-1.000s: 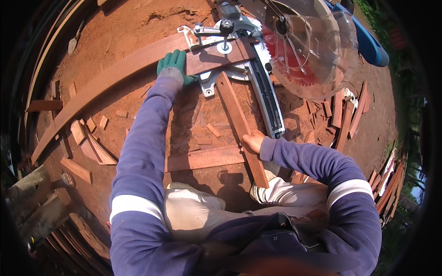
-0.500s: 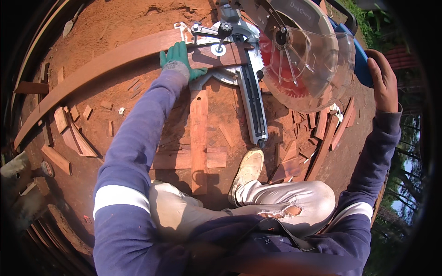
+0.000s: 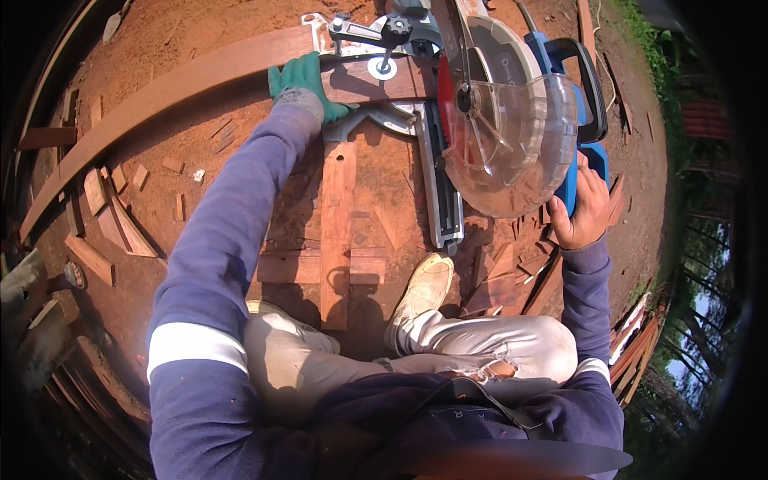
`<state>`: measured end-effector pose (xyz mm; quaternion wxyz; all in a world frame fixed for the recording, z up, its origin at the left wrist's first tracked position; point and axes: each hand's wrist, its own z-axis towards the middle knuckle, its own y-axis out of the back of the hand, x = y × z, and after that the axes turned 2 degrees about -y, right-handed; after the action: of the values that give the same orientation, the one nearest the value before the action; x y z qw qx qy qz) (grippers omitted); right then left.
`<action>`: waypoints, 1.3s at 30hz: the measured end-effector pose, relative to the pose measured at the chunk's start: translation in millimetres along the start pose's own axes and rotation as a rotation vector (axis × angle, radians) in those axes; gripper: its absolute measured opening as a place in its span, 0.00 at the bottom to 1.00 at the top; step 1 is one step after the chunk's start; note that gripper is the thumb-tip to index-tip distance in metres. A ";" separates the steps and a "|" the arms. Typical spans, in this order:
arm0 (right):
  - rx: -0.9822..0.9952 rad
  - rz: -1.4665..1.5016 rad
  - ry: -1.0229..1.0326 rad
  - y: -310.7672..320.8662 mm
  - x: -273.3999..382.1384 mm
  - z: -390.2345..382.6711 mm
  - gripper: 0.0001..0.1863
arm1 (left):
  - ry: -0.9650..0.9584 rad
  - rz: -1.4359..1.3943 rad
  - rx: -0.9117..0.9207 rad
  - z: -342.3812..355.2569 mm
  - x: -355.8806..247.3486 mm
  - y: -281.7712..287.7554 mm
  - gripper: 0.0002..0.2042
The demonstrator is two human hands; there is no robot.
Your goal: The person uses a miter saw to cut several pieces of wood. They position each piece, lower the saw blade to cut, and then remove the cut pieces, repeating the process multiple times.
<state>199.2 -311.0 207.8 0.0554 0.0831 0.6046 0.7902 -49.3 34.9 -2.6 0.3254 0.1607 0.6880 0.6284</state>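
A miter saw stands ahead of me, its clear blade guard and red blade beside the right end of a brown wooden board. A clamp with a black knob presses on that board. My left hand, in a green glove, lies on the board left of the clamp, fingers stretched and thumb out to the side. My bare right hand is closed round the blue saw handle on the right. Where the blade meets the wood is hidden by the guard.
A long curved plank runs off to the left from the saw. Under the saw's front lies a reddish board. Wood offcuts litter the dirt on both sides. My shoe is close to the saw's rail.
My right hand has come down and to the left with the saw handle. The saw head and its guard have swung lower, toward the board. My left hand stays on the wood.
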 end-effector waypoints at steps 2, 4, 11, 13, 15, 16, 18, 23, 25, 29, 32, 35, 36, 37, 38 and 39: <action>0.004 0.013 -0.010 -5.3 -1.3 -3.9 0.28 | 0.002 -0.004 -0.005 0.5 0.8 -1.0 0.60; 0.007 -0.005 -0.006 -5.1 -1.9 -5.1 0.27 | 0.018 -0.002 -0.019 0.2 0.5 -2.0 0.59; -0.019 -0.009 0.005 -4.7 1.8 -0.4 0.27 | -0.005 0.015 -0.015 0.9 0.3 -1.2 0.60; -0.014 -0.004 0.006 1.6 0.7 3.2 0.28 | 0.009 0.013 0.026 0.8 -0.7 -0.4 0.62; 0.004 0.018 0.003 13.4 -1.6 8.1 0.29 | 0.021 0.048 0.106 0.9 -1.5 1.0 0.63; 0.006 0.048 -0.019 19.6 -3.4 11.3 0.31 | 0.016 0.070 0.129 1.0 -1.7 1.7 0.64; 0.000 0.054 -0.064 28.9 -4.6 15.3 0.32 | 0.023 0.079 0.126 -0.8 -2.3 1.9 0.65; -0.037 -0.023 0.008 22.6 0.5 13.6 0.31 | 0.031 0.057 0.116 -1.6 -2.0 0.9 0.65; -0.033 -0.002 0.013 15.8 2.1 10.9 0.30 | 0.004 0.038 0.056 -3.4 -1.5 0.1 0.65; -0.027 -0.011 0.009 8.1 1.8 6.6 0.29 | 0.009 0.040 0.032 -4.2 -1.6 -1.8 0.66; -0.062 -0.030 0.036 4.8 1.1 5.3 0.29 | 0.015 0.029 0.050 -3.3 -1.5 -2.0 0.65; -0.063 -0.029 0.022 1.1 1.8 4.4 0.29 | 0.019 0.031 0.042 -3.8 -1.8 -2.1 0.65; -0.057 -0.026 0.009 0.1 2.2 4.1 0.29 | 0.018 0.035 0.033 -4.3 -2.1 -2.2 0.65; -0.058 -0.026 0.008 -0.7 2.4 3.9 0.29 | 0.018 0.029 0.029 -4.8 -2.3 -2.2 0.65; -0.058 -0.026 0.008 -1.2 2.7 3.7 0.29 | 0.017 0.039 0.022 -5.2 -2.6 -2.2 0.65; -0.065 -0.016 0.003 -1.5 2.9 3.5 0.29 | 0.016 0.039 0.020 -5.3 -2.8 -2.1 0.65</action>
<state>197.0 -306.7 207.5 0.0635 0.0754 0.5794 0.8091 -50.3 28.7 -4.0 0.3061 0.1724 0.6936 0.6288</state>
